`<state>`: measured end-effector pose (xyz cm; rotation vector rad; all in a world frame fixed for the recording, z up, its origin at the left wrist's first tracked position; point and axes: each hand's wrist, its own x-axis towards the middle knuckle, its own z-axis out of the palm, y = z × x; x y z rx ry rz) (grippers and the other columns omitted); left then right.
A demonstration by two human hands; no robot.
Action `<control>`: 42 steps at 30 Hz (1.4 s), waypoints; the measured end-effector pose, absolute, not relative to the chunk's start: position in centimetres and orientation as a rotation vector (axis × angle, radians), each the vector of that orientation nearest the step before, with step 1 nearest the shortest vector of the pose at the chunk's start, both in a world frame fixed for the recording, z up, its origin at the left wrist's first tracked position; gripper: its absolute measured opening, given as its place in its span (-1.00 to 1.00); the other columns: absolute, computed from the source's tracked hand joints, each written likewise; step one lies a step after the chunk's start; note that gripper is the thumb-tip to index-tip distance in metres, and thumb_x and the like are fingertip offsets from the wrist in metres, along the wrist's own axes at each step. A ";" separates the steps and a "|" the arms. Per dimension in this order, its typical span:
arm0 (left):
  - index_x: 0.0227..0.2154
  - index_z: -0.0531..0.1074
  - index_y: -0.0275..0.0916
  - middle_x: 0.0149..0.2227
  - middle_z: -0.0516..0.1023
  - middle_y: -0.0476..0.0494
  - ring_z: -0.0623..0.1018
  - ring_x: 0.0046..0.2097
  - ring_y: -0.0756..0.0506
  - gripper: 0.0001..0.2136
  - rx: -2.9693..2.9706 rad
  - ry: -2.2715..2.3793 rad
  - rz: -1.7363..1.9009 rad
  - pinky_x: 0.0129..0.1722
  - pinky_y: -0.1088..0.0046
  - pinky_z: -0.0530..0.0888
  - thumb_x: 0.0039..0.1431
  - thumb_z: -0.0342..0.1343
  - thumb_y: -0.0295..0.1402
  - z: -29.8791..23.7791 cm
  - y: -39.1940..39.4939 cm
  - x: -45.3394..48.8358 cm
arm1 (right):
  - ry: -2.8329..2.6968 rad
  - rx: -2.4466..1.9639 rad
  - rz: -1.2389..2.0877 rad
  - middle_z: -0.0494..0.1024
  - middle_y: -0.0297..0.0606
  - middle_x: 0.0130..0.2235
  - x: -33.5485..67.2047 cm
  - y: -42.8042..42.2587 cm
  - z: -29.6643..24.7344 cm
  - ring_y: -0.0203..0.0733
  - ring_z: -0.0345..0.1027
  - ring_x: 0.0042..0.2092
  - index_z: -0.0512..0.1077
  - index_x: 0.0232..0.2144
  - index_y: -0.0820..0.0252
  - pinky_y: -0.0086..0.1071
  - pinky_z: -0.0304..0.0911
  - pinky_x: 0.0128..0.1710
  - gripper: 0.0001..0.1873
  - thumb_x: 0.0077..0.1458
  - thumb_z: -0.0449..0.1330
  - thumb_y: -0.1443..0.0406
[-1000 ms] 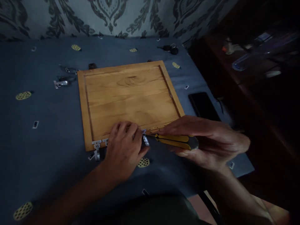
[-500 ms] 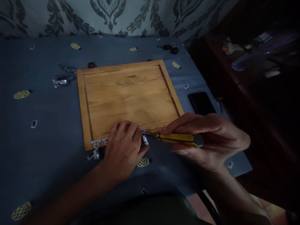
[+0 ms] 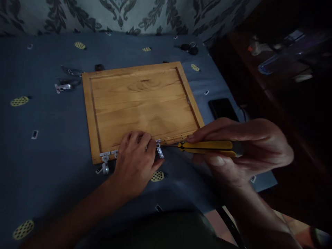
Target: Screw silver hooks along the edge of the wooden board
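A framed wooden panel [image 3: 142,100] lies flat on the cloth. My left hand [image 3: 135,162] bends over its near edge, fingers curled and thumb against a metal hinge [image 3: 159,150] at that edge; the grip is partly hidden. Another hinge [image 3: 104,162] sits at the panel's near left corner, and part of one more shows beside my fingers. Between the fingers and thumb of my right hand [image 3: 249,152] is a yellow-and-black screwdriver [image 3: 207,147]. Its thin shaft points left towards the hinge; whether the tip touches is too dark to tell.
The table's blue cloth [image 3: 52,155] carries pineapple prints. Loose hinges [image 3: 63,87] lie left of the panel. A black phone [image 3: 223,109] lies to the right, and keys [image 3: 189,47] at the back. A dark cabinet with clutter stands beyond the table's right edge.
My right hand has shifted right with the screwdriver, and its fingers have changed position around the handle. My left hand stays on the panel's edge. The whole view has shifted slightly.
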<state>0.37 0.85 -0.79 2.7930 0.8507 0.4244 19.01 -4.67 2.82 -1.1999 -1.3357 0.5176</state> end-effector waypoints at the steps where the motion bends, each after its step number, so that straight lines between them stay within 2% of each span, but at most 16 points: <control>1: -0.27 0.51 -0.30 -0.22 0.56 -0.21 0.50 -0.10 -0.27 -0.76 2.792 0.852 0.430 -0.05 0.13 0.45 0.11 0.35 -0.25 -0.8 0.9 0.4 | -1.385 -1.156 0.474 0.66 -0.21 -0.43 19.0 -4.7 3.0 -0.09 0.62 -0.37 0.56 -0.37 0.14 -0.32 0.59 -0.49 -0.80 -0.10 0.45 0.38; 3: -0.27 0.51 -0.29 -0.22 0.56 -0.21 0.50 -0.10 -0.26 -0.77 2.793 0.849 0.433 -0.05 0.14 0.46 0.12 0.34 -0.25 -0.8 0.9 0.4 | -1.475 -1.108 0.391 0.66 -0.18 -0.40 19.1 -4.7 3.2 -0.10 0.62 -0.37 0.59 -0.30 0.19 -0.34 0.59 -0.50 -0.76 -0.08 0.40 0.48; 7: -0.27 0.51 -0.28 -0.22 0.56 -0.20 0.50 -0.11 -0.26 -0.77 2.797 0.857 0.428 -0.06 0.13 0.47 0.12 0.34 -0.24 -0.8 0.9 0.4 | -1.480 -1.100 0.331 0.65 -0.19 -0.43 19.2 -4.5 2.9 -0.12 0.57 -0.42 0.61 -0.29 0.16 -0.34 0.55 -0.56 -0.83 -0.01 0.41 0.37; 12: -0.25 0.52 -0.28 -0.23 0.56 -0.19 0.51 -0.11 -0.26 -0.75 2.799 0.855 0.430 -0.06 0.15 0.47 0.10 0.36 -0.25 -0.8 0.9 0.4 | -1.523 -1.080 0.329 0.62 -0.25 -0.47 18.9 -4.1 2.5 -0.15 0.58 -0.40 0.59 -0.31 0.17 -0.39 0.51 -0.55 -0.89 0.05 0.40 0.34; 18: -0.24 0.52 -0.30 -0.21 0.57 -0.22 0.50 -0.10 -0.27 -0.77 2.787 0.834 0.442 -0.05 0.12 0.47 0.13 0.33 -0.26 -0.9 0.9 0.3 | -1.470 -1.010 0.354 0.63 -0.27 -0.49 18.5 -3.8 2.3 -0.15 0.59 -0.43 0.60 -0.30 0.16 -0.40 0.49 -0.55 -0.83 0.00 0.44 0.31; 22: -0.22 0.53 -0.31 -0.20 0.57 -0.22 0.50 -0.09 -0.28 -0.75 2.782 0.836 0.438 -0.04 0.11 0.46 0.15 0.32 -0.24 -1.0 0.9 0.3 | -1.570 -0.975 0.414 0.69 -0.17 -0.35 19.0 -3.9 2.4 -0.13 0.59 -0.36 0.60 -0.14 0.23 -0.35 0.52 -0.44 -0.65 -0.05 0.45 0.41; 24: -0.22 0.53 -0.32 -0.21 0.57 -0.21 0.50 -0.10 -0.28 -0.74 2.786 0.834 0.450 -0.04 0.11 0.46 0.14 0.33 -0.23 -1.0 0.9 0.3 | -1.686 -0.963 0.447 0.70 -0.12 -0.25 19.4 -4.1 2.7 -0.11 0.59 -0.28 0.57 -0.03 0.28 -0.32 0.54 -0.33 -0.56 -0.01 0.42 0.46; 26: -0.21 0.53 -0.33 -0.22 0.56 -0.21 0.50 -0.11 -0.27 -0.73 2.798 0.830 0.454 -0.05 0.12 0.46 0.14 0.33 -0.23 -1.1 0.9 0.3 | -1.762 -0.974 0.461 0.69 -0.13 -0.20 19.6 -4.2 2.9 -0.12 0.58 -0.24 0.54 0.02 0.29 -0.32 0.55 -0.28 -0.55 0.04 0.39 0.46; 32: -0.25 0.53 -0.34 -0.24 0.55 -0.20 0.51 -0.12 -0.28 -0.69 2.797 0.816 0.464 -0.07 0.13 0.47 0.06 0.39 -0.21 -1.0 0.9 0.3 | -1.737 -1.084 0.419 0.65 -0.25 -0.28 19.2 -4.5 3.1 -0.23 0.53 -0.26 0.55 -0.17 0.28 -0.36 0.49 -0.32 -0.82 0.15 0.34 0.33; 37: -0.26 0.54 -0.35 -0.25 0.56 -0.20 0.52 -0.13 -0.27 -0.70 2.804 0.814 0.503 -0.07 0.13 0.48 0.11 0.36 -0.20 -1.1 0.9 0.3 | -1.683 -1.068 0.357 0.61 -0.27 -0.37 18.8 -4.2 2.7 -0.27 0.48 -0.32 0.51 -0.27 0.30 -0.37 0.43 -0.39 -0.81 0.07 0.41 0.34; 42: -0.24 0.54 -0.35 -0.22 0.58 -0.21 0.52 -0.12 -0.28 -0.69 2.827 0.818 0.466 -0.07 0.13 0.48 0.09 0.37 -0.20 -1.1 0.9 0.3 | -1.695 -1.058 0.335 0.60 -0.27 -0.38 18.8 -3.9 2.7 -0.27 0.47 -0.34 0.48 -0.29 0.27 -0.37 0.41 -0.44 -0.77 0.01 0.44 0.42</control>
